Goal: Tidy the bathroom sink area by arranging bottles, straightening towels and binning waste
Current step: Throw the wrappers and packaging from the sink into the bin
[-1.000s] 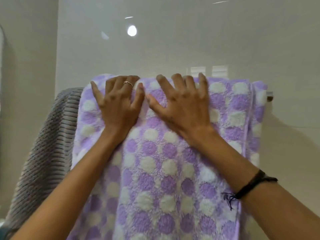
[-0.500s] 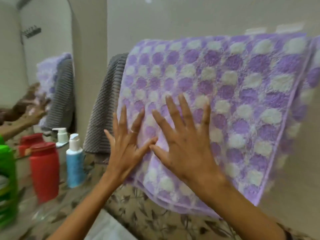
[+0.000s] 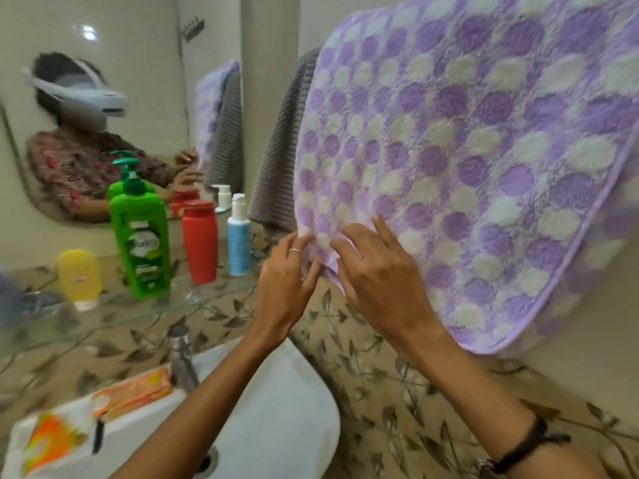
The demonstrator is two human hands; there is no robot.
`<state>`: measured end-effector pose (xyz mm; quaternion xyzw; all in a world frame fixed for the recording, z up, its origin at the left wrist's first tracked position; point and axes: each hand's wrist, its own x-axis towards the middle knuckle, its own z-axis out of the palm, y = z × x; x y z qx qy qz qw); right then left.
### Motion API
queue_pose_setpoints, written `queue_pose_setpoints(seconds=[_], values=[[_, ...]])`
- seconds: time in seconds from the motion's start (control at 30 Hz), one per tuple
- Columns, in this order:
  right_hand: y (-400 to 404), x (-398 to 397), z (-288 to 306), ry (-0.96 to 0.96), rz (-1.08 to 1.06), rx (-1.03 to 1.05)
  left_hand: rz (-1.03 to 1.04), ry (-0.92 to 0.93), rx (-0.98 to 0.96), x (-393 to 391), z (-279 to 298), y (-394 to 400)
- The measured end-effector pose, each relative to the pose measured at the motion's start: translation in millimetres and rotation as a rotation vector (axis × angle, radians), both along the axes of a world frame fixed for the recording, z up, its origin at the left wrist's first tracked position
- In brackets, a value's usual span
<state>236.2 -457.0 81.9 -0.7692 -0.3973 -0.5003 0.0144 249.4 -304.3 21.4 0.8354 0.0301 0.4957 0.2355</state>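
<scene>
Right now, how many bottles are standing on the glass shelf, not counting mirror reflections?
4, left to right along the glass shelf: yellow bottle, green pump bottle, red bottle, blue bottle. The blurred left edge may hide more.

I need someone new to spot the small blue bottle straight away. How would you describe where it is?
Find the glass shelf under the mirror, left of the purple spotted towel. Four containers stand along it; the blue bottle is the right-hand one, next to the red bottle and nearest the grey towel. It alone has a pale blue body with a white pump top.
</scene>
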Motion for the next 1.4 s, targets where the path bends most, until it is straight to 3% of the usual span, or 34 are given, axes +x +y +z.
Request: queue_pose_setpoints(seconds=[0.13,0.43,0.57,0.7,0.9,1.23,1.4], values=[[18.7,-20.1,-18.0,0.137,0.197,0.105,0.048,-0.057,-0.045,-56.6,-7.7,-11.2],[76.8,-61.0,-93.6,0.452,0.53,0.151,0.222,0.113,-0.304,-144.2,-71.8,7.3],[103.3,-57.4,-140.9,0.759,0.589,0.237,0.277,0.171,-0.449,-144.2,-106.3,26.2],[132.3,-41.8,-200.0,1.185,0.534,0.404,0.239,0.198,-0.693,-119.5,-149.1,42.3],[174.4,22.7,-260.6,1.568,0.301,0.687,0.211,0.261,-1.041,-51.3,-203.1,74.2],[228.3,149.5,-323.5,1.914,-0.194,1.287,0.242,0.524,-1.24,58.3,-257.0,138.1],[248.8,180.0,-338.0,2.078,-0.233,1.307,0.275,0.57,-1.222,82.7,-282.3,162.0]])
